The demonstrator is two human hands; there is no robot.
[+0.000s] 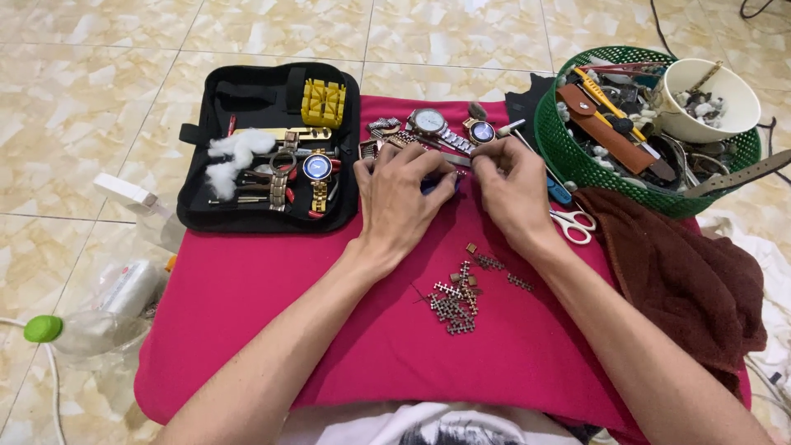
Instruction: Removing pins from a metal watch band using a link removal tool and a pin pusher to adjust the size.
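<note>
1. The left hand and right hand meet fingertip to fingertip at the far edge of the pink cushion, both pinched narrow around a small blue tool and a piece of silver watch band. The fingers hide most of it, so I cannot tell which hand bears the grip.
2. A slip of the tool could likely flick a pin or link off the cushion onto the tiled floor, where it would be hard to spot.
3. The loose links lie on the cushion just nearer the body than the hands; a dragged wrist could scatter them.
4. Two watches sit just beyond the fingers and could be scratched.
5. The scissors lie right of the right hand, near the green basket; the black tool case lies left.
</note>
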